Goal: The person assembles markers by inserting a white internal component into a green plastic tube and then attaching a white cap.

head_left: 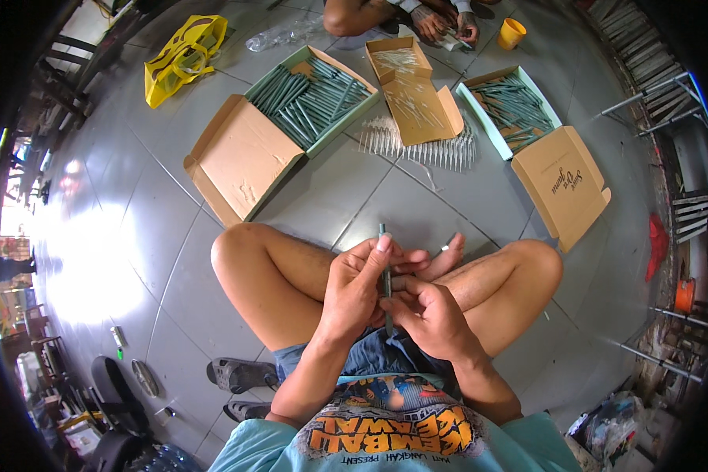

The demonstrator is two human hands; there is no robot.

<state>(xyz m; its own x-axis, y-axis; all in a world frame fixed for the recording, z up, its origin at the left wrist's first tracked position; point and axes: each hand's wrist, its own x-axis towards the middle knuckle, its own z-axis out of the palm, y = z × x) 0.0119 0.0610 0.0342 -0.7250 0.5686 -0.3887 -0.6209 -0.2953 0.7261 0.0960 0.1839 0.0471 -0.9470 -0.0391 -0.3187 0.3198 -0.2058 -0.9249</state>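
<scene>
A slim dark green pen (387, 277) stands upright above my lap, held in both hands. My left hand (355, 279) is closed round its upper part, with the thumb lying near the top end. Lower down, my right hand (429, 311) pinches the pen between thumb and fingers. Beyond my crossed legs, an open box (344, 130) at the left is full of similar dark green pens (303, 98). Another open box (554, 118) of such pens (514, 104) stands at the right. Between them, a brown carton (405, 69) contains thin whitish sticks (417, 102).
Rows of thin clear pieces (440, 153) lie by the carton on grey floor tiles. A yellow bag (182, 59), clear plastic (285, 35) and an orange-yellow cup (511, 34) are farther off. Opposite me sits another person, hands (444, 25) together. Sandals (244, 375) lie left of me.
</scene>
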